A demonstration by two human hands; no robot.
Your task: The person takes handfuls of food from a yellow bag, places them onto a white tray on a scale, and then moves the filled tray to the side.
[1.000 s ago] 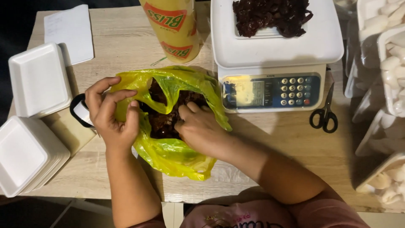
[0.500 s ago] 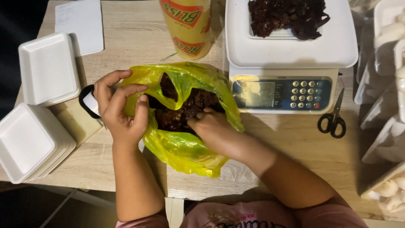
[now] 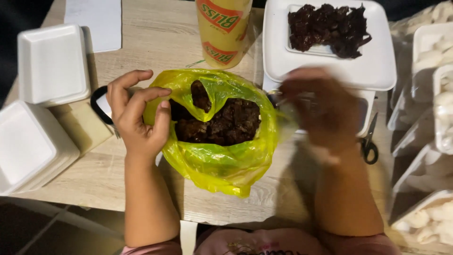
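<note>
Portioning step: left hand (image 3: pixel 137 120) pinches the yellow bag's (image 3: pixel 222 160) left rim, mid-tabletop (image 3: pixel 155 42), dark pieces (image 3: pixel 219 123) inside. Right hand (image 3: pixel 321 111) blurs over the scale (image 3: pixel 330 66); grip unclear. Next calls for steady placing on the tray (image 3: pixel 309 49).

Left of the white scale (image 3: pixel 373 78) stands a yellow cup (image 3: pixel 224 30); farther left, two white foam boxes (image 3: pixel 52 63) rest on the counter (image 3: pixel 155 42). Black scissors (image 3: pixel 369 144) lie just below it.

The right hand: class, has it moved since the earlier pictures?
Yes. The right hand has left the yellow bag of dark pieces and risen toward the white scale, now blurred in front of its panel.
</note>
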